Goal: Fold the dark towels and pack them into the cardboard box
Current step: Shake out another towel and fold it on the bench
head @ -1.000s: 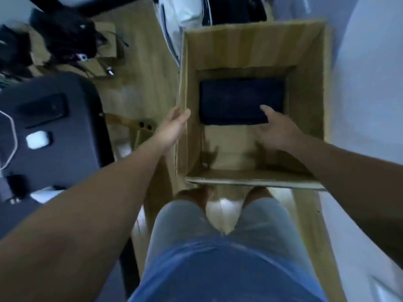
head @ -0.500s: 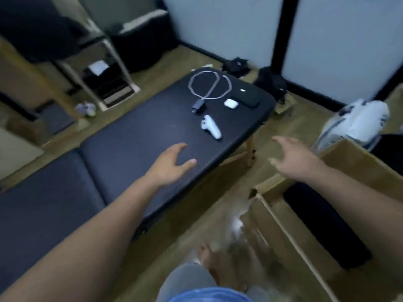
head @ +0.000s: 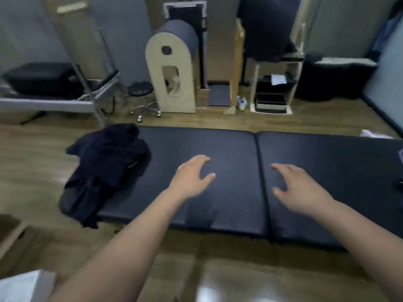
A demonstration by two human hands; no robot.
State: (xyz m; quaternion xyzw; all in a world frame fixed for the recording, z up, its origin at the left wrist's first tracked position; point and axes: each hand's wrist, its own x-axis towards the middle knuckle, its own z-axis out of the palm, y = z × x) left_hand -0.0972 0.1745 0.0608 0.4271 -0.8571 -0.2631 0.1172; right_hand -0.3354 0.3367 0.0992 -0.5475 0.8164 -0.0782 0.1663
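**Inspector:** Head view, first item. Condition of the task's thing?

**Assistant:** The dark towels (head: 106,168) lie in one crumpled heap at the left centre of the frame, on the left end of the tabletop (head: 229,144). The cloth is navy to black, soft and deeply creased, and none of it is folded. Part of the heap hangs over the tabletop's left and near edges toward the floor (head: 32,160). The number of towels cannot be told.

**Inspector:** Hands?

**Assistant:** The left hand (head: 192,179) is at centre and the right hand (head: 298,188) is right of centre. Both are palm down over the tabletop with fingers spread and loosely extended, and neither holds anything. Both are apart from the heap. I cannot tell whether the fingertips touch the padding.

**Inspector:** Materials and shapes?

**Assistant:** The tabletop is dark, smooth and padded, with a faint sheen and rounded corners. It is in two sections, and the seam (head: 256,171) runs between the hands. The floor is wood-grain plank, glossy at lower centre. At top centre stands an arched barrel (head: 172,68) with a pale wooden side, cut-outs and a dark padded crown. Left of it is a stool (head: 141,92) with a round dark seat on a chrome wheeled base.

**Inspector:** Anything hidden or cut off?

**Assistant:** The tabletop's right end leaves the frame. A white object (head: 19,286) in the lower left corner is cropped and blurred, so it cannot be identified.
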